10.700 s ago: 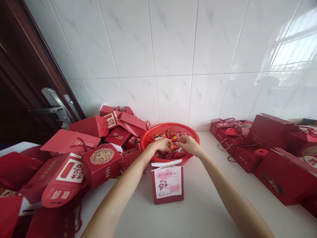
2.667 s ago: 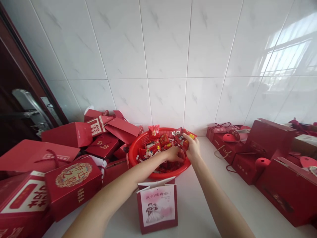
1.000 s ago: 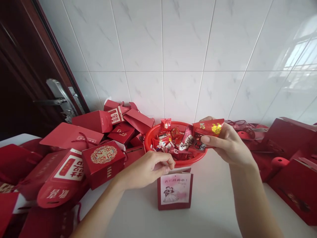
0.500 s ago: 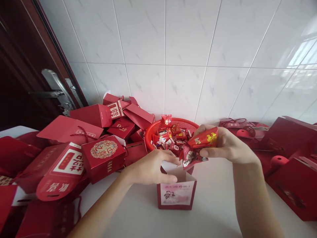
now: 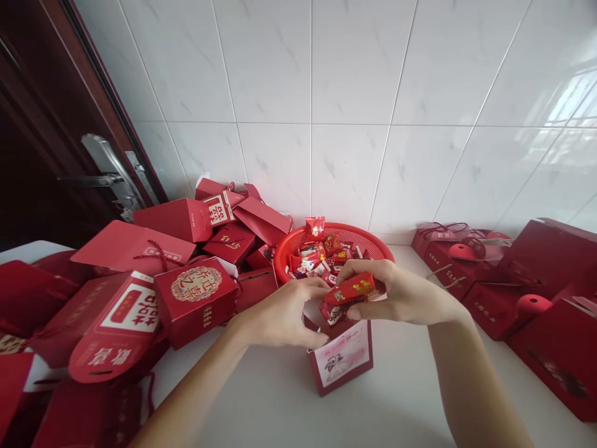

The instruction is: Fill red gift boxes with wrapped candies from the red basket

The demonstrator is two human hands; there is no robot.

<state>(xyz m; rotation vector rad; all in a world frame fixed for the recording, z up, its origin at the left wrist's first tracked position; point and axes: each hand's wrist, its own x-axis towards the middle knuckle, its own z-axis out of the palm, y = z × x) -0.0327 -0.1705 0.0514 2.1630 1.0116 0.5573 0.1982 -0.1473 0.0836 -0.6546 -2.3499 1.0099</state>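
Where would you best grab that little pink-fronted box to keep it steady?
By the top rim of the pink-fronted box, from its left side, as the left hand does: the box tilts, and the right hand brings candy packets to its open top.

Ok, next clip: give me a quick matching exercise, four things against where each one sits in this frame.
Things:
1. candy packets
2. basket
3. gift bag
4. door handle

Places:
A. far left, on the dark door
B. in the right hand, above the bag's mouth
C. against the tiled wall, behind both hands
D. on the counter, its rim held by the left hand

Pairs: 1-B, 2-C, 3-D, 4-A
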